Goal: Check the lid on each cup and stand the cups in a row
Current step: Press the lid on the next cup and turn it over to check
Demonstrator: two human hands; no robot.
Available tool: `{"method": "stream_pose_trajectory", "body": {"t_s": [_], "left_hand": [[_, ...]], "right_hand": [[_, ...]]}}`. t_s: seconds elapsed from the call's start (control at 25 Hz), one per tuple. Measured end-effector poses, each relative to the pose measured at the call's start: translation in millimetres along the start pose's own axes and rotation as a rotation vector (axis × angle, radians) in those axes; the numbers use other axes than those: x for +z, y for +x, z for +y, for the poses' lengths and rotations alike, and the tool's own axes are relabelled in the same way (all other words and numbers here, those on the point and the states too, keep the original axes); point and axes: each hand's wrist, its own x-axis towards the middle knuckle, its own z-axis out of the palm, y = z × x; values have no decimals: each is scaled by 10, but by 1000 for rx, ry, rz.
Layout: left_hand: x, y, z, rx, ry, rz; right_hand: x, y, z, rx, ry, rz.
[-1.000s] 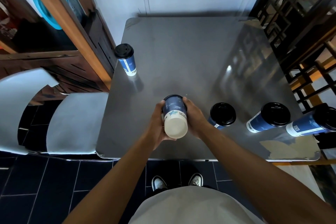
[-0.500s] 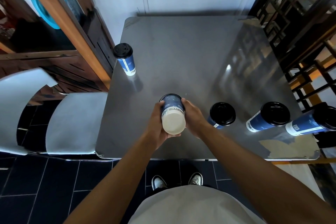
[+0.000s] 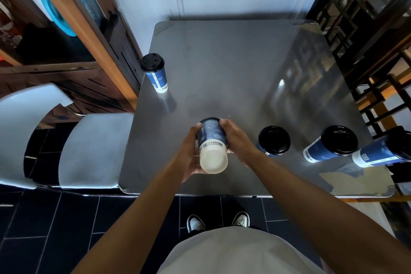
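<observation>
A grey chair (image 3: 93, 149) is standing at the far left, just beside the left edge of the grey table (image 3: 233, 69). A blue cup with a black lid (image 3: 154, 72) is standing upright on the table at its left edge, well apart from the others.

Nearer the middle, the left hand (image 3: 189, 153) is wrapping around the left side of a blue cup (image 3: 212, 145), with the fingers curling under its white lower part. This cup is being held above the near part of the table, tipped so that its white bottom is facing the camera and its top end is pointing away toward the table. Its lid is hidden from this angle. The right hand (image 3: 235, 138) is closing on the right side of the same cup, fingertips lying over its far rim, so both hands are gripping it between them.

To the right, three more blue cups with black lids are standing on the table in a line near its front edge: the first (image 3: 274, 140) just beside the right wrist, the second (image 3: 331, 143) further along, and the third (image 3: 382, 151) at the table's right edge, partly cut off by the frame. A pale patch (image 3: 355, 180) is showing on the table surface in front of the last two.
</observation>
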Motion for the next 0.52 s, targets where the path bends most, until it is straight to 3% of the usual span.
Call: {"method": "stream_pose_trajectory", "body": {"t_s": [0.16, 0.4, 0.52], "left_hand": [[54, 47, 31, 64, -87, 14], [58, 61, -37, 3, -176, -15], [44, 82, -60, -7, -108, -33]], "right_hand": [[26, -8, -2, 36, 48, -7], [13, -15, 36, 105, 170, 16], [1, -21, 54, 85, 165, 28]]}}
